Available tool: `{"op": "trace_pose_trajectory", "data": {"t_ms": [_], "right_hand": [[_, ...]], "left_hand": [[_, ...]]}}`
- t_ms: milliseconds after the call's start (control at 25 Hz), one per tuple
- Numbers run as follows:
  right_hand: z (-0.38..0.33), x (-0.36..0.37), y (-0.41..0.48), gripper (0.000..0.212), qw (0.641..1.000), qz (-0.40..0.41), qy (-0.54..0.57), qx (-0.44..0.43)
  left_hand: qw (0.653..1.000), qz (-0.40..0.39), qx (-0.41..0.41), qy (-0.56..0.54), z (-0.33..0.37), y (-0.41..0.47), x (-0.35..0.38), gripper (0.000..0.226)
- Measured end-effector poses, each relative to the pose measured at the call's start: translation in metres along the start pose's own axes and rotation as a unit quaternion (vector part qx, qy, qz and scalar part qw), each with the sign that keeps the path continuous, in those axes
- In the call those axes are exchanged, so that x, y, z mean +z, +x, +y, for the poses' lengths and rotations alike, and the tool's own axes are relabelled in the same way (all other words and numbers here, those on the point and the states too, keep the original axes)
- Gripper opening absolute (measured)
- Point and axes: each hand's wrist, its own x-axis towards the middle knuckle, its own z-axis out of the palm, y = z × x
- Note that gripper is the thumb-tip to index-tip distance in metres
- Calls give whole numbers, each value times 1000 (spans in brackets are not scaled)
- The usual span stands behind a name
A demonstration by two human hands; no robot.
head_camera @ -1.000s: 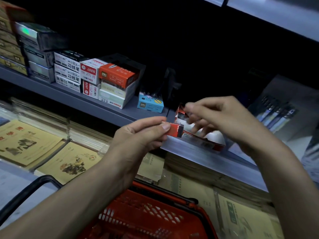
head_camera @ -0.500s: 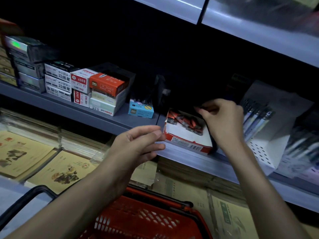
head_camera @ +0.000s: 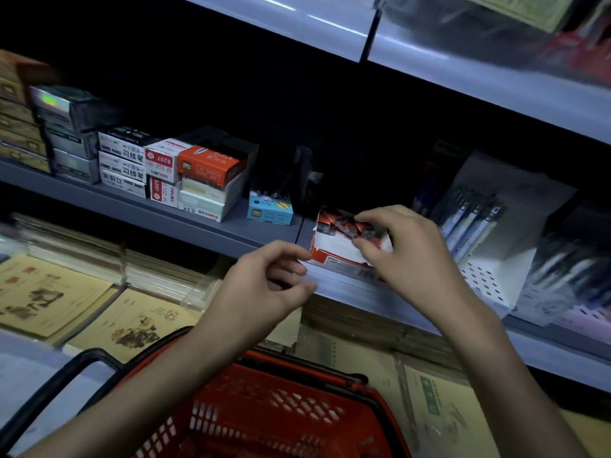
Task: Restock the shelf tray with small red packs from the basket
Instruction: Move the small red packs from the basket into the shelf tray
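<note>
Seat the small red packs (head_camera: pixel 344 224) snugly in the red-and-white cardboard tray (head_camera: pixel 334 254) on the grey shelf (head_camera: pixel 198 223) using the right hand (head_camera: pixel 406 256), pinched round them at the tray's right end; steady its near-left corner with the empty, loosely curled left hand (head_camera: pixel 264 285) just beside.

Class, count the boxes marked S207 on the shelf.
2: the upper S207 box sits on the lower S207 box, left of the orange box. Others may be hidden behind.

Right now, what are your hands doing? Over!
Left hand empty, fingers loose. Right hand pinching red packs in tray. Basket below, nothing blocking.
</note>
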Motion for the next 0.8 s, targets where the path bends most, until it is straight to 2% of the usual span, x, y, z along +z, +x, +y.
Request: {"op": "trace_pose_trajectory", "data": {"t_ms": [120, 200, 320, 480, 640, 720, 800], "right_hand": [[-26, -7, -31, 44, 1000, -6, 22, -12], [-38, -7, -53, 50, 999, -17, 42, -15], [-46, 1, -84, 52, 998, -37, 40, -33], [-34, 32, -137, 42, 993, -62, 77, -62], [-11, 101, -198, 33, 981, -159, 97, -46], [4, 142, -226, 33, 967, -247, 61, -17], [15, 177, -259, 38, 935, -355, -3, 26]], "left_hand": [[978, -7, 94, 185, -7, -10, -9, 38], [952, -31, 121, 279, -7, -23, -15, 50], [916, -64, 139, 370, -15, -45, -23, 59], [877, -102, 137, 449, -44, -75, -35, 60], [820, -165, 117, 536, -94, -107, -53, 61], [785, -210, 98, 574, -120, -120, -63, 59], [733, -263, 91, 620, -150, -136, -69, 60]]}}
